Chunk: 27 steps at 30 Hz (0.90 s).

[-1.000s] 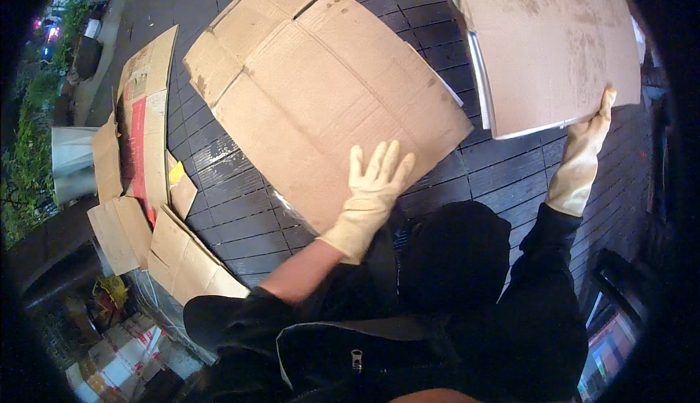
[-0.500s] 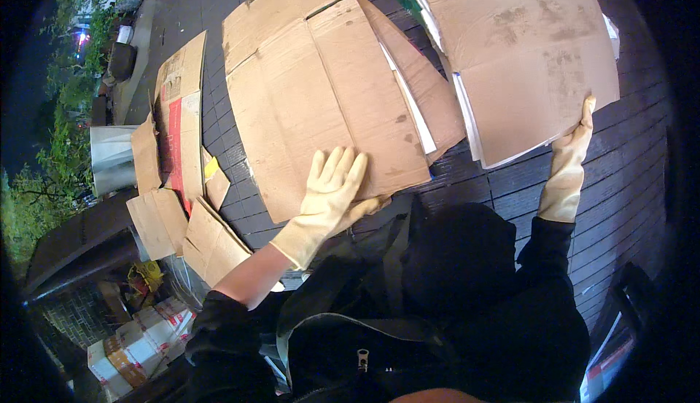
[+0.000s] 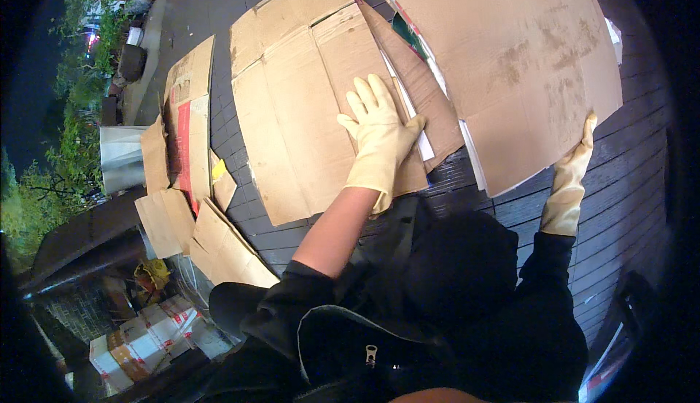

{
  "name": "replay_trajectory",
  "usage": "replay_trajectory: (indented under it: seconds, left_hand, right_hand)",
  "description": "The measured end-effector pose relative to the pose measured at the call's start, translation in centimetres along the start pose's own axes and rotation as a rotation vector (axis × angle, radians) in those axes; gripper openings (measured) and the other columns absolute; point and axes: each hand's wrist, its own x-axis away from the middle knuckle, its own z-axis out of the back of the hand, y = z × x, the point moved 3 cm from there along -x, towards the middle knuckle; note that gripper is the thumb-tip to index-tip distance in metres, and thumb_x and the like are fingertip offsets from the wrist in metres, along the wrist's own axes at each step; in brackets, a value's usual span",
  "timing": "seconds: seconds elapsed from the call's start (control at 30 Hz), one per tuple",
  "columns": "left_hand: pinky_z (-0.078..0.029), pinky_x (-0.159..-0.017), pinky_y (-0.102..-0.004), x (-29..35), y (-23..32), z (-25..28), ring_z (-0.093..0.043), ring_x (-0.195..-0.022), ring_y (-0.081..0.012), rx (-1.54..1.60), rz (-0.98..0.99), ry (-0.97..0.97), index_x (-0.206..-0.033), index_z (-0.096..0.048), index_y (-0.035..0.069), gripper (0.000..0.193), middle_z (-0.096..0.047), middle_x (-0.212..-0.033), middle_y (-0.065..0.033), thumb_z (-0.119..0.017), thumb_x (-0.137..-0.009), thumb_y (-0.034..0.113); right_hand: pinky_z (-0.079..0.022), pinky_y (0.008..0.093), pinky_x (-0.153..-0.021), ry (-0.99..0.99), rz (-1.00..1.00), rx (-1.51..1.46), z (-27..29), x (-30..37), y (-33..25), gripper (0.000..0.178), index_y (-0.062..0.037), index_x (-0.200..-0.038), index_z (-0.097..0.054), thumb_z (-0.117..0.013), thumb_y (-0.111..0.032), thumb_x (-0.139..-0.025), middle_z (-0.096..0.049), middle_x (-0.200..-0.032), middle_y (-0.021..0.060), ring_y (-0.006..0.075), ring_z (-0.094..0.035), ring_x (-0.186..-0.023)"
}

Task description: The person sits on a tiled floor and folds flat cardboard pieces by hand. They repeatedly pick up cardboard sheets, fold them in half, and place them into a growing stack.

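Both of my hands wear pale yellow rubber gloves. My left hand [image 3: 379, 135] lies with fingers spread on a large flattened cardboard box [image 3: 288, 119], near its right edge. Under that edge, more brown cardboard and a white sheet stick out. My right hand [image 3: 573, 173] grips the near right corner of another stack, whose top is a stained cardboard sheet [image 3: 510, 75]; the thumb shows on top and the other fingers are hidden beneath. White layers show along this stack's left edge, and a green-edged piece [image 3: 408, 35] pokes out at its far left.
Folded cardboard with a red stripe [image 3: 184, 141] lies to the left, with smaller flaps [image 3: 230, 246] nearer me. Taped white boxes [image 3: 142, 348] sit at lower left beside a dark curved cover [image 3: 91, 232]. Dark plank-like flooring [image 3: 620, 155] runs underneath; plants [image 3: 69, 148] line the far left.
My left hand has slid right and away from me across the cardboard, its fingers spreading. The right-hand stack has shifted slightly, its near edge now lower in view, with my right hand still gripping it.
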Motion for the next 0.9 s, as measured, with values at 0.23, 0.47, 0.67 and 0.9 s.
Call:
replay_trajectory:
  seconds: [0.23, 0.47, 0.67, 0.9]
  left_hand:
    - [-0.027, -0.135, -0.0559, 0.5, -2.4, 2.6, -0.032, -0.165, -0.0455, 0.105, -0.083, 0.078, -0.174, -0.028, -0.006, 0.115, -0.031, -0.178, -0.0319, -0.090, -0.085, 0.032]
    - [-0.055, -0.116, -0.0437, 0.8, -6.4, 7.6, -0.071, -0.131, -0.0390, 0.615, 0.047, 0.160, -0.161, -0.045, 0.003, 0.070, -0.069, -0.144, -0.0262, -0.068, -0.094, 0.005]
    - [-0.060, -0.097, -0.0347, 1.3, -11.8, 13.3, -0.072, -0.113, -0.0223, 1.144, 0.034, 0.043, -0.150, -0.053, -0.001, 0.066, -0.071, -0.132, -0.0161, -0.069, -0.087, -0.006]
    - [-0.055, -0.088, -0.0238, 1.9, -15.2, 20.5, -0.069, -0.092, -0.0118, 1.206, -0.061, 0.083, -0.152, -0.060, -0.006, 0.071, -0.074, -0.104, -0.0082, -0.067, -0.082, -0.002]
  right_hand:
    - [-0.053, 0.0500, -0.121, -0.072, -0.058, -0.030, 1.4, -0.6, 0.7, 0.065, -0.0119, -0.167, -0.054, -0.071, -0.044, -0.113, -0.064, -0.162, 0.0108, 0.0321, -0.064, -0.143]
    - [-0.052, 0.0523, -0.121, -0.050, -0.040, 0.022, 1.2, -1.1, 0.7, 0.067, -0.0160, -0.170, -0.049, -0.070, -0.042, -0.113, -0.059, -0.166, 0.0102, 0.0328, -0.061, -0.147]
    - [-0.052, 0.0514, -0.121, -0.110, -0.093, 0.026, 0.4, -0.4, 0.6, 0.069, -0.0156, -0.171, -0.048, -0.070, -0.045, -0.113, -0.058, -0.167, 0.0110, 0.0329, -0.060, -0.147]
    - [-0.048, 0.0477, -0.125, -0.214, -0.142, 0.180, -3.7, 0.8, 0.6, 0.075, -0.0108, -0.174, -0.044, -0.065, -0.049, -0.114, -0.055, -0.170, 0.0106, 0.0315, -0.057, -0.151]
